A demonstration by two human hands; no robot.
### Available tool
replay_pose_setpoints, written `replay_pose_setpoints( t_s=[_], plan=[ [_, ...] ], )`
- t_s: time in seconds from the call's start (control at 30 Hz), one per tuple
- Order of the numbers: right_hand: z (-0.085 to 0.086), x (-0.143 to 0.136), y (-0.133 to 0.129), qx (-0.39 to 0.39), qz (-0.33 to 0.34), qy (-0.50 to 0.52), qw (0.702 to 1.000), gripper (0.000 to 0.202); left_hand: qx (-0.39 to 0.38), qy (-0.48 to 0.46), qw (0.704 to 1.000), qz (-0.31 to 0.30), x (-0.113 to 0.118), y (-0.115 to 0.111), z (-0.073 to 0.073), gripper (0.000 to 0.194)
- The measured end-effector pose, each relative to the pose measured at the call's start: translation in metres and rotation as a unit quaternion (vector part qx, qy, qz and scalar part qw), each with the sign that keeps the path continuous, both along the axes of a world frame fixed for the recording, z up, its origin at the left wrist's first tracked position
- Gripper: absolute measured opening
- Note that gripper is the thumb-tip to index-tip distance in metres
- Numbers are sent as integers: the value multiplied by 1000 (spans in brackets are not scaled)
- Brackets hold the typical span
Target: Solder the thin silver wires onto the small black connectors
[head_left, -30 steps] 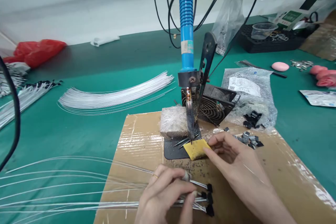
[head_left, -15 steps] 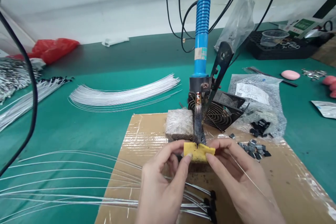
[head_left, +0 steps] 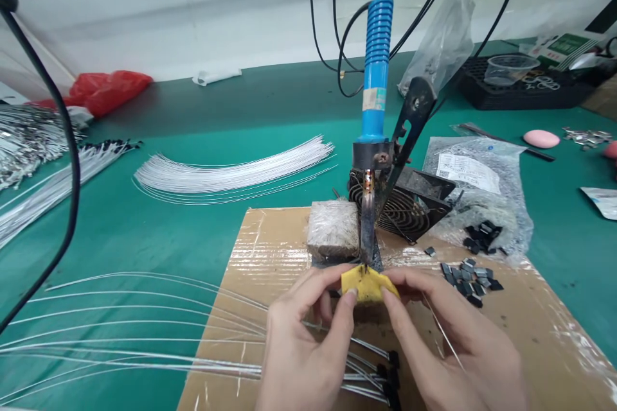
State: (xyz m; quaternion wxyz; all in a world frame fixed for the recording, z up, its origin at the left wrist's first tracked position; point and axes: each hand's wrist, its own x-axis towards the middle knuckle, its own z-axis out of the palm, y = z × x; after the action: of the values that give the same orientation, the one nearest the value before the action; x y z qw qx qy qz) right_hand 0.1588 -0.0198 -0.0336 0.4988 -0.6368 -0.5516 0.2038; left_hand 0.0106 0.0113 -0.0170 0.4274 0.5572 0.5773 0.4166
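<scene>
Between my two hands is a small yellow sponge [head_left: 367,286], pinched at its left end by my left hand [head_left: 308,334] and at its right end by my right hand [head_left: 443,334]. Its upper edge meets the dark tip of an upright soldering iron [head_left: 377,77] with a blue handle. A thin white wire [head_left: 446,331] also runs out from the fingers of my right hand; its far end is hidden. Beneath my hands, several white wires with black connectors [head_left: 388,379] lie across the cardboard [head_left: 231,308].
Behind the iron stand a small fan [head_left: 405,212] and a plastic-wrapped block [head_left: 332,228]. Loose black connectors [head_left: 470,279] lie to the right, near a clear bag [head_left: 482,199]. A bundle of white wires [head_left: 236,170] rests at the back left, and a black cable [head_left: 72,173] hangs at far left.
The yellow sponge has bent into a peak around the iron's tip, its right end now angled downward. Both hands keep their pinch. The whole view has shifted slightly.
</scene>
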Motion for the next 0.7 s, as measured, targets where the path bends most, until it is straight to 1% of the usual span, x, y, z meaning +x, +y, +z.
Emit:
replay_pose_setpoints(
  t_s=[0.07,0.17,0.23,0.33,0.43,0.5,0.6,0.7],
  plan=[
    [3,-3,1,39,5,-23,999,13,33,-2,999,-6,-1,-1,-1,22],
    [4,-6,1,91,17,-49,994,18,90,8,996,-13,-2,-2,-3,25],
    [2,-5,1,96,24,-63,993,18,119,28,992,-23,-3,-2,-4,26],
    [-3,0,2,49,21,-69,996,15,127,71,988,-44,-4,1,-5,26],
    [-10,6,6,-12,37,-57,998,12,110,125,984,-64,-4,5,-9,27],
    [-15,9,11,-39,47,-59,996,11,104,161,978,-80,-5,7,-12,26],
    [-21,10,17,-64,40,-66,995,13,106,212,966,-100,-8,8,-16,24],
    [-26,16,16,-74,39,-85,993,16,141,289,943,-89,-22,13,-14,23]
  ],
)
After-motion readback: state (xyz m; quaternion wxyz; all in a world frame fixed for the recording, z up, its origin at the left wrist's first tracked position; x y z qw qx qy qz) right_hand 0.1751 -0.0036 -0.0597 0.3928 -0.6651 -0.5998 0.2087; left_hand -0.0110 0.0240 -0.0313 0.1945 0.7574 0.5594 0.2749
